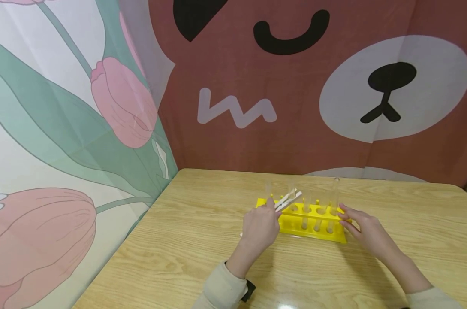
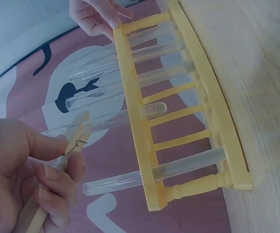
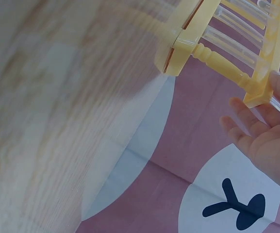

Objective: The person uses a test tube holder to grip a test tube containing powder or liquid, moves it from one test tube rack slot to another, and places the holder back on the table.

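Probably light, slick and fragile, the clear tube (image 2: pixel 113 119) just beyond the left fingers (image 2: pixel 61 184), which pinch a wooden clamp (image 2: pixel 76 132), seems best gripped near its mouth while right fingers (image 3: pixel 250 116) hold the rack (image 3: pixel 222 64).

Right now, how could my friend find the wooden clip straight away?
On the wood-grain table stands a yellow rack holding clear tubes. Beside it, the person's left grip pinches the clip. Unlike the see-through tubes, it's pale wood with a small wire spring.
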Demonstrator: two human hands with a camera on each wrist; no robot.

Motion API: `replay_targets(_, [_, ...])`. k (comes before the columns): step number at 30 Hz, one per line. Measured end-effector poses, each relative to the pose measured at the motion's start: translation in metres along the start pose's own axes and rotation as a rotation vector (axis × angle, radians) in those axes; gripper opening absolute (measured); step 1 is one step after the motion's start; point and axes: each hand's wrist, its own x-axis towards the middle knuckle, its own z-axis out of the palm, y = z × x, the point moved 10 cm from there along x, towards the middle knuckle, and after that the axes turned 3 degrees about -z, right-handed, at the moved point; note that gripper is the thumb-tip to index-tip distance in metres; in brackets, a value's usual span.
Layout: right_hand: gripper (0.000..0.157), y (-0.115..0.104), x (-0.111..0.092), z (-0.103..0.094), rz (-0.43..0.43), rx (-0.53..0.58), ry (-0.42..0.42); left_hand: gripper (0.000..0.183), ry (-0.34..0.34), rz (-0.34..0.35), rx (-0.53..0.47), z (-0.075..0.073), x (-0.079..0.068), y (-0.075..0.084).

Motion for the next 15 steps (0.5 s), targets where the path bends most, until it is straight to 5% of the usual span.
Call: replay_targets(15, [0.049,-0.0001,-0.0004,0.0007,0.015,-0.003,-0.013,0.035,-0.018,-0.006,-0.028,0.0045,-0.0001,-0.0013])
